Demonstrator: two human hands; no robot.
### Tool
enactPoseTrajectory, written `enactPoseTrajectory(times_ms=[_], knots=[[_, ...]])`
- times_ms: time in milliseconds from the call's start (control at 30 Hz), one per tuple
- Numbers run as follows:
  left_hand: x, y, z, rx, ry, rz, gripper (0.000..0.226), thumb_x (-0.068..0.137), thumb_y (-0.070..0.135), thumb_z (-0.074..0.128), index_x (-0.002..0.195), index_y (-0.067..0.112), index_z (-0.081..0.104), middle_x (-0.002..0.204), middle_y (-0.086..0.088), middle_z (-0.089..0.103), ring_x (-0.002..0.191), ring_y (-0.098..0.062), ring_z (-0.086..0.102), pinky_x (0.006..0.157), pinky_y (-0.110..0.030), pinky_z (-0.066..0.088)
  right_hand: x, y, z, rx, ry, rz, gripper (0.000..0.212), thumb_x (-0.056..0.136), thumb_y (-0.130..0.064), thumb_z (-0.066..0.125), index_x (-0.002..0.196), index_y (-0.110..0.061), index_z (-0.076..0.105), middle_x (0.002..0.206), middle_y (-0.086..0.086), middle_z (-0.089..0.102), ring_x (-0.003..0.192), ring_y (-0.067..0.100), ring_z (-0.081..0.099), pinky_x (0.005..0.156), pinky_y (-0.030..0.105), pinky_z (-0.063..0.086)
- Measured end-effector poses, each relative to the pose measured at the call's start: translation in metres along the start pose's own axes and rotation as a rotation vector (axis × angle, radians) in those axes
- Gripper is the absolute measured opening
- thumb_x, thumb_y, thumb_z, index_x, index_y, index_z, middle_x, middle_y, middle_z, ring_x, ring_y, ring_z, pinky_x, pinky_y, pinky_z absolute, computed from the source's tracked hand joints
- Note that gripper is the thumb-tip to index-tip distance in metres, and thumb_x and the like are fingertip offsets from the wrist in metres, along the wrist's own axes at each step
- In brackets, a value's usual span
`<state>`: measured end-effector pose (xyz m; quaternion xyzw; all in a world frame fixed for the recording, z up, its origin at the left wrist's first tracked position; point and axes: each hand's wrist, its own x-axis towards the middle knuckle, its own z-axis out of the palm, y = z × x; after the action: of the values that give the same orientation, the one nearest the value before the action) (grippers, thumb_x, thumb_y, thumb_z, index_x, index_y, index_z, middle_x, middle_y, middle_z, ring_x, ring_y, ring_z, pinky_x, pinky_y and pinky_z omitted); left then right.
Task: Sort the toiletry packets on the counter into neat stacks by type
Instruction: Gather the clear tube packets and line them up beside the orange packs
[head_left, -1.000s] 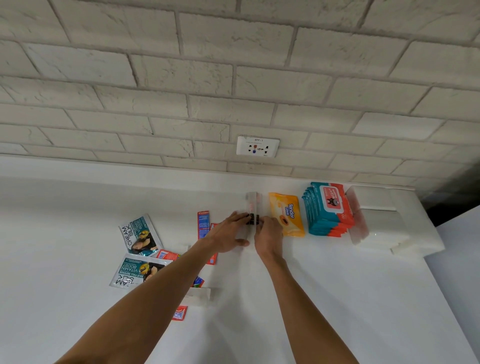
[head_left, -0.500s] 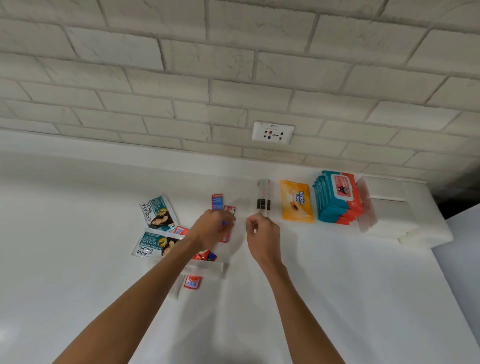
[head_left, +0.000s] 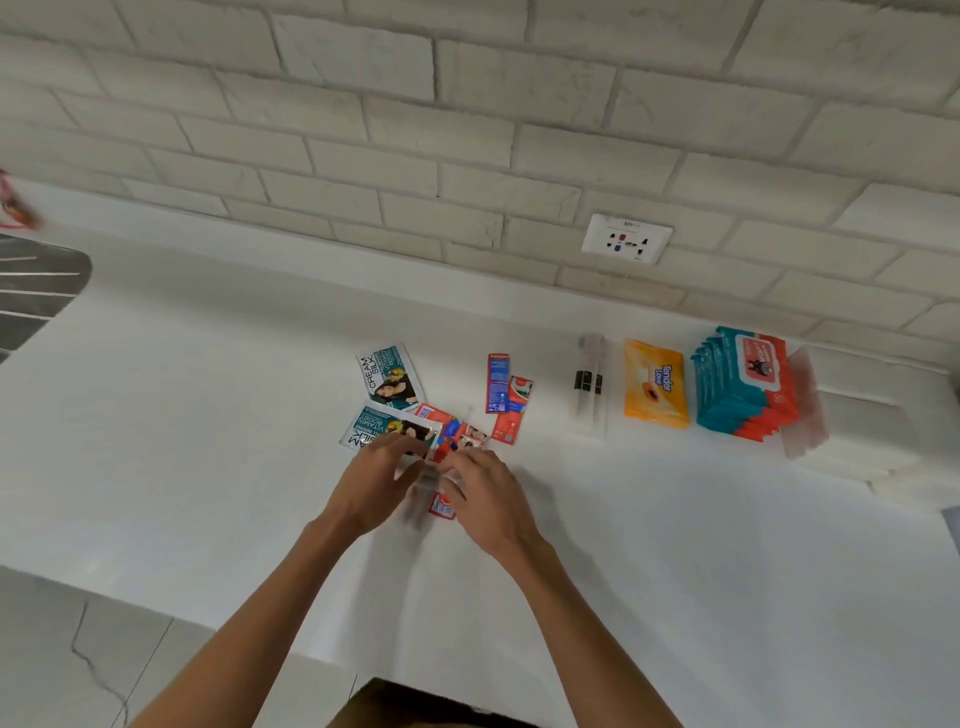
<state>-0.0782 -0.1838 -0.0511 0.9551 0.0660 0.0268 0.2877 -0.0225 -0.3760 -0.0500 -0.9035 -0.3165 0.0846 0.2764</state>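
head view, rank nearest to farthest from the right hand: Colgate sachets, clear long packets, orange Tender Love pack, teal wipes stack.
From the right hand:
1. Colgate sachets, just beyond its fingers.
2. clear long packets, farther right.
3. orange Tender Love pack, right of those.
4. teal wipes stack, far right, near the wall.

Both hands have come away from the clear packets (head_left: 589, 382) beside the orange pack (head_left: 655, 384), which now lie alone. The left hand (head_left: 376, 483) and right hand (head_left: 485, 499) have dropped back toward the counter's front edge and closed in together on the loose pile of red sachets (head_left: 457, 431). A blurred clear packet (head_left: 423, 483) sits between them, though any grip is too blurred to tell. The view has swung left and down, bringing in a ribbed metal surface (head_left: 31, 291) and some floor (head_left: 78, 649).
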Motion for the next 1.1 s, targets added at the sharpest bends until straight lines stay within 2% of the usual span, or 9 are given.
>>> enactPoseTrajectory(times_ms=[133,300,467,667,800,900,967,1033,1100], knots=[[-0.018,-0.014,-0.002,0.023,-0.032,0.032,0.026,0.097,0.031,0.066,0.123,0.030,0.065,0.128,0.008,0.064,0.114,-0.013,0.059,0.092,-0.025,0.050,-0.002,-0.006,0.016,-0.101,-0.021,-0.087,0.038,0.102,-0.030,0.064,0.138,-0.020,0.060,0.139,0.001,0.062,0.130,0.018,0.055,0.106,0.031,0.049],[-0.032,-0.032,-0.004,0.050,-0.085,0.051,0.037,0.096,0.030,0.068,0.132,0.032,0.061,0.139,0.007,0.060,0.124,-0.017,0.057,0.099,-0.035,0.054,-0.010,0.000,0.030,-0.210,-0.048,-0.076,0.046,0.095,-0.024,0.074,0.138,-0.015,0.061,0.136,0.005,0.064,0.129,0.023,0.058,0.100,0.033,0.054],[-0.038,-0.038,-0.008,0.091,-0.013,0.110,0.031,0.094,0.022,0.070,0.125,0.026,0.068,0.129,0.002,0.067,0.116,-0.020,0.063,0.092,-0.037,0.059,-0.019,0.004,0.030,-0.218,-0.063,-0.051,0.052,0.095,-0.022,0.073,0.144,-0.018,0.056,0.140,0.005,0.062,0.132,0.020,0.056,0.094,0.034,0.058],[-0.035,-0.042,-0.017,0.045,-0.025,0.073,0.025,0.095,0.032,0.068,0.120,0.032,0.070,0.122,0.009,0.071,0.109,-0.012,0.065,0.087,-0.036,0.059,-0.026,0.007,0.017,-0.109,-0.082,0.059,0.043,0.103,-0.029,0.063,0.145,-0.023,0.056,0.140,0.001,0.062,0.129,0.016,0.059,0.098,0.035,0.058],[-0.021,-0.026,-0.024,-0.230,0.003,-0.104,0.017,0.090,0.030,0.076,0.107,0.030,0.076,0.112,0.012,0.073,0.103,-0.010,0.067,0.077,-0.021,0.056,-0.029,0.011,0.008,0.121,-0.044,0.212,0.030,0.104,-0.032,0.061,0.133,-0.026,0.064,0.123,-0.005,0.072,0.115,0.013,0.069,0.091,0.030,0.061],[-0.013,-0.017,-0.029,-0.594,0.003,-0.291,0.018,0.084,0.030,0.081,0.100,0.027,0.076,0.107,0.006,0.076,0.102,-0.017,0.071,0.079,-0.032,0.062,-0.034,0.012,-0.002,0.281,-0.018,0.264,0.025,0.102,-0.032,0.064,0.126,-0.025,0.068,0.117,-0.006,0.075,0.108,0.010,0.071,0.088,0.026,0.061],[-0.009,-0.007,-0.032,-0.864,0.010,-0.372,0.023,0.083,0.021,0.082,0.103,0.012,0.074,0.105,-0.004,0.077,0.102,-0.022,0.074,0.084,-0.040,0.062,-0.036,0.012,-0.010,0.363,0.010,0.278,0.023,0.101,-0.032,0.067,0.121,-0.023,0.071,0.112,-0.006,0.077,0.097,0.004,0.072,0.081,0.015,0.058],[-0.004,0.006,-0.033,-1.013,0.021,-0.396,0.027,0.084,0.014,0.079,0.106,0.000,0.071,0.105,-0.011,0.077,0.102,-0.026,0.074,0.088,-0.043,0.061,-0.037,0.012,-0.018,0.418,0.031,0.292,0.021,0.099,-0.031,0.069,0.118,-0.023,0.073,0.106,-0.008,0.078,0.089,-0.003,0.071,0.074,0.010,0.055],[0.001,0.016,-0.031,-1.114,0.035,-0.433,0.032,0.085,0.013,0.077,0.108,-0.007,0.067,0.105,-0.016,0.076,0.102,-0.029,0.074,0.088,-0.042,0.062,-0.038,0.013,-0.022,0.470,0.036,0.297,0.022,0.097,-0.031,0.072,0.117,-0.022,0.075,0.104,-0.010,0.079,0.089,-0.006,0.071,0.074,0.012,0.056]])
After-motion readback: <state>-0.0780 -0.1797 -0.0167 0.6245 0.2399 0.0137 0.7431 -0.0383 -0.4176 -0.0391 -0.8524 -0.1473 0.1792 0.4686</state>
